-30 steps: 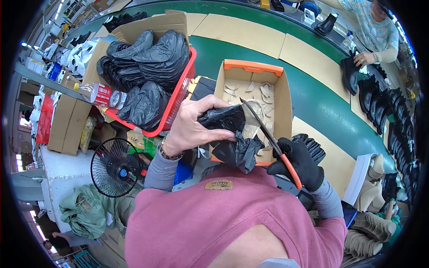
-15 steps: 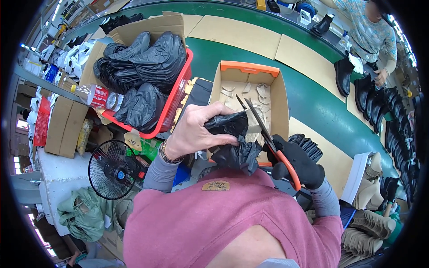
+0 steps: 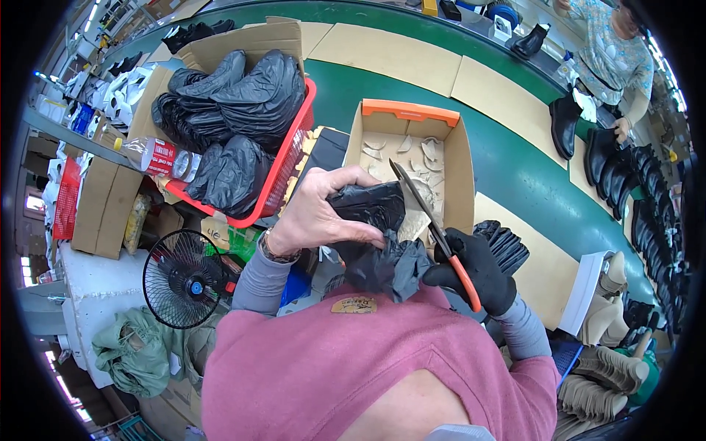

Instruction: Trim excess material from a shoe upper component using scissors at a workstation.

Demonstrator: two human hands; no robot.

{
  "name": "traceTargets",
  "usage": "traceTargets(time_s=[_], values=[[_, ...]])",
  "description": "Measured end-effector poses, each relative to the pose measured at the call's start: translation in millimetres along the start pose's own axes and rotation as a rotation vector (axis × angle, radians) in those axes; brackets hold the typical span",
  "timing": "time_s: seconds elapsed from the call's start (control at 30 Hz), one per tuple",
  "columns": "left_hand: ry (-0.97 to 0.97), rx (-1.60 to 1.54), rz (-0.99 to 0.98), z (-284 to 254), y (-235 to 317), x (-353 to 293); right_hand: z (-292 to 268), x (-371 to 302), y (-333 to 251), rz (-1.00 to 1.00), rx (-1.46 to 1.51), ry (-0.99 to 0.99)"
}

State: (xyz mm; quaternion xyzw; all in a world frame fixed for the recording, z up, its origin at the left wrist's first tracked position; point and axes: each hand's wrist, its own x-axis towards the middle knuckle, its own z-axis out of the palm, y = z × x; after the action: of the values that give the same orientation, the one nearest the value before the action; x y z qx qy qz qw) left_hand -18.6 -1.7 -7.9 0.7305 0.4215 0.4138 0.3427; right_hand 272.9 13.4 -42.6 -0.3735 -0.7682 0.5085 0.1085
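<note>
My left hand (image 3: 318, 209), bare, grips a black, crinkled, film-like shoe piece (image 3: 368, 206) between thumb and fingers. A pale beige part (image 3: 414, 214) shows at its right side, and loose black film (image 3: 397, 268) hangs below. My right hand (image 3: 474, 273), in a black glove, is closed on scissors (image 3: 434, 220) with orange handles. Their dark blades lie nearly together, pointing up and away across the pale part. Both hands are at the near edge of a cardboard box (image 3: 462, 169) with an orange rim, which contains several pale crescent-shaped scraps (image 3: 429, 151).
To the left, a red basket (image 3: 294, 158) holds stacked black crinkled pieces (image 3: 257, 103), beside a plastic bottle (image 3: 163, 158). A black fan (image 3: 187, 279) stands lower left. More black pieces (image 3: 502, 246) lie right of my glove. Across the green bench (image 3: 515, 147), a person (image 3: 614, 59) handles black boots (image 3: 603, 158).
The scissor blades have come together from a slightly spread position. My right hand has shifted a little left, and the shoe piece has tilted slightly. The person opposite has moved a hand.
</note>
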Motion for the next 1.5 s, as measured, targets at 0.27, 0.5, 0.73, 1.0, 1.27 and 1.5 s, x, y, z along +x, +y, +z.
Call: traceTargets(time_s=[0.27,0.5,0.73,1.0,1.27,1.5], values=[[-0.056,-0.087,-0.039,5,2,0,-4,9,2,-0.163,0.050,-0.046],[-0.052,-0.263,-0.201,4,0,0,1,11,1,-0.167,-0.005,0.052],[-0.067,-0.378,-0.240,5,-11,1,13,11,-4,-0.051,0.105,0.063],[0.210,-0.295,-0.151,11,-19,0,7,37,38,-0.438,-0.156,0.090],[0.308,0.210,0.269,23,-8,17,54,100,149,-0.197,-0.266,0.287],[0.200,-0.043,0.340,25,-15,6,-3,101,56,-0.024,0.554,0.109]])
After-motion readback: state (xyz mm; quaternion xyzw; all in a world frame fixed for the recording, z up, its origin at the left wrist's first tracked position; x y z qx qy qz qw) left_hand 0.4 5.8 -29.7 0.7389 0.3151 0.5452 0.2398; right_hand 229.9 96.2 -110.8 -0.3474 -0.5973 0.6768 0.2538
